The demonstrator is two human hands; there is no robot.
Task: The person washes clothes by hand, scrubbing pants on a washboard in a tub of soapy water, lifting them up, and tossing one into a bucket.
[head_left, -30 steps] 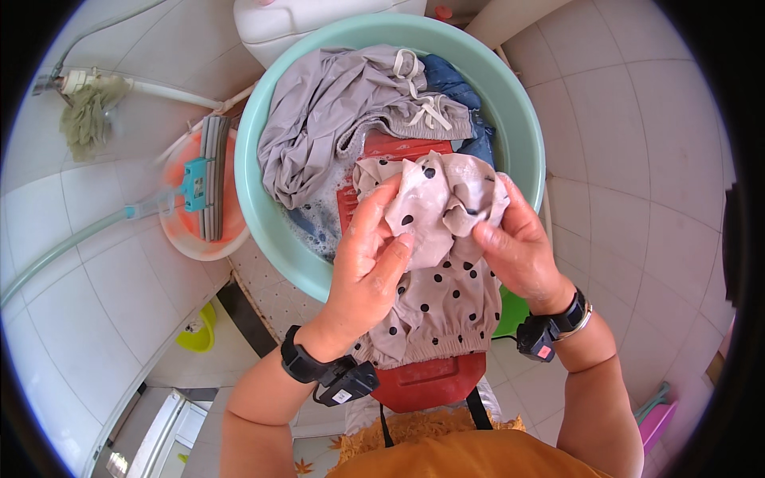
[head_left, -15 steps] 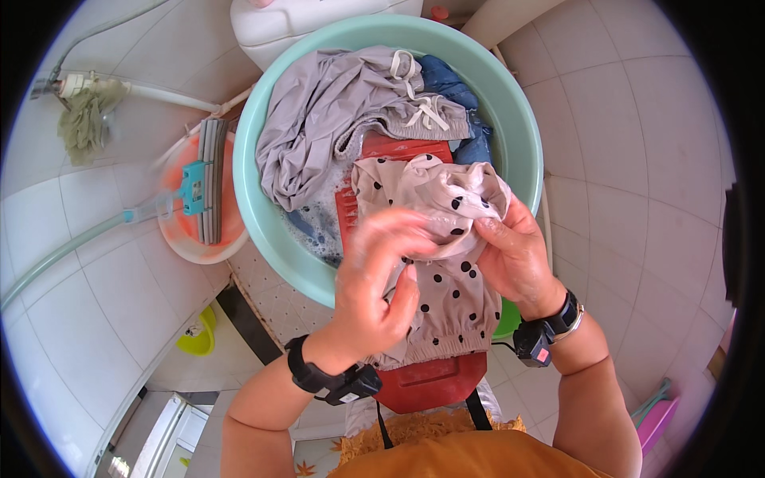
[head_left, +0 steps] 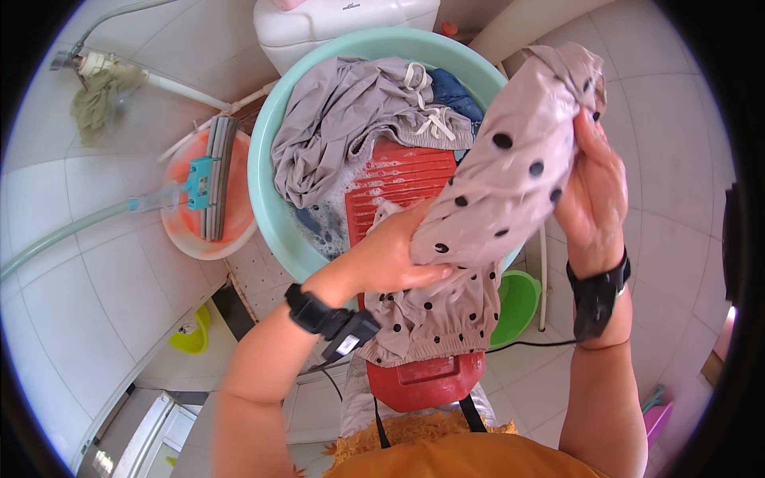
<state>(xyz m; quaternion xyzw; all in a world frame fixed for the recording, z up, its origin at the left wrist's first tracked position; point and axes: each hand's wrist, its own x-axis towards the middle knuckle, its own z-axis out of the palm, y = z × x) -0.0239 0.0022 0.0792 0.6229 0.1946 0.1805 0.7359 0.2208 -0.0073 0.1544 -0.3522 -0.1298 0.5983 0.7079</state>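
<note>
A pale pink garment with black polka dots (head_left: 502, 187) is stretched up to the right in a long roll. My left hand (head_left: 382, 251) grips the lower end of the roll, thumb in front and fingers partly behind the cloth. At the upper end my right hand (head_left: 594, 191) holds the bunched fabric, its fingertips partly covered by it. The rest of the garment, with a gathered elastic edge, drapes over the lower part of a red washboard (head_left: 398, 179). Suds wet the washboard's ridges, and its upper part lies inside a mint-green basin (head_left: 267, 203).
Grey drawstring trousers (head_left: 331, 119) and blue cloth (head_left: 454, 94) lie in the basin's soapy water. To the left, a squeegee-type mop (head_left: 215, 179) rests in an orange-and-white tub (head_left: 179, 227). A green bowl (head_left: 518, 307) stands right of the washboard. A white toilet tank (head_left: 343, 24) is behind.
My right hand has moved up and right, pulling part of the dotted garment out into a long roll. My left hand has closed on its lower end. More of the washboard's ridges show.
</note>
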